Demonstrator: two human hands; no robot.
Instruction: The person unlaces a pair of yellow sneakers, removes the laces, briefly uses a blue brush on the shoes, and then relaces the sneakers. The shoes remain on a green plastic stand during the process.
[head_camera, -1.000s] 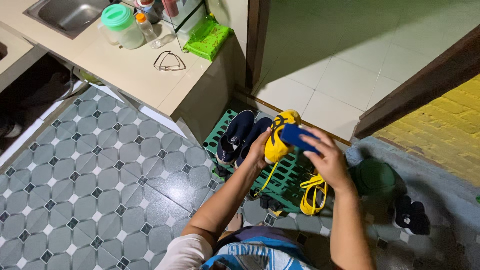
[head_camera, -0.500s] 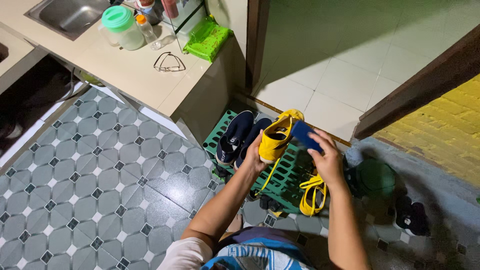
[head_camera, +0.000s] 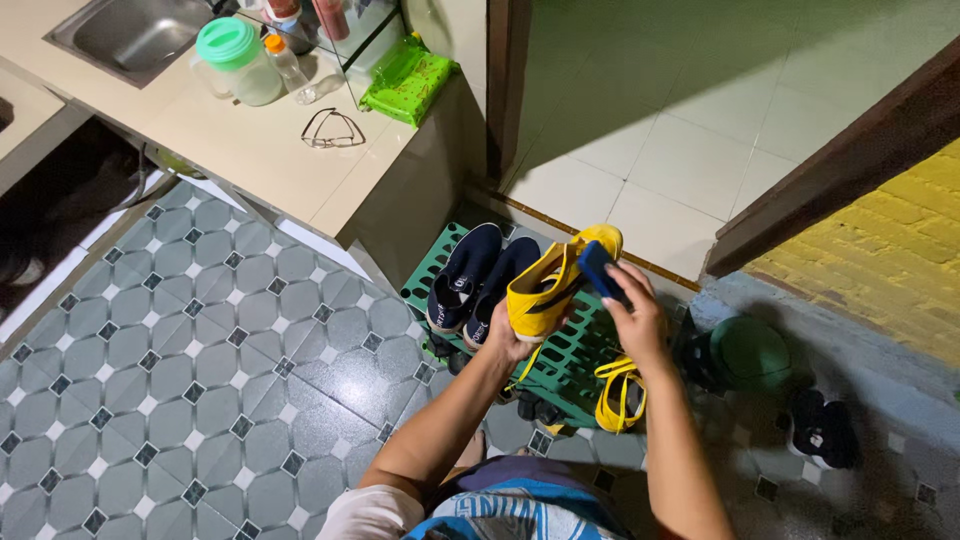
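Landmark: green rack (head_camera: 575, 362) on the floor.

Left of rack: tiled floor; tabletop (head_camera: 250, 150) up-left, not involved.

On rack, left part: navy pair (head_camera: 475, 280), untouched.

Left hand (head_camera: 508, 335): grip closed under the yellow shoe (head_camera: 550, 285), held above the rack, sole side cupped. Judgement: hold the heel firm so the shoe does not twist.

Right hand (head_camera: 630, 315): grip closed on a blue block (head_camera: 598, 270), touching the shoe's toe end. Judgement: short, even strokes; keep laces clear.

Second yellow shoe (head_camera: 618, 392) lies at the rack's near-right edge.
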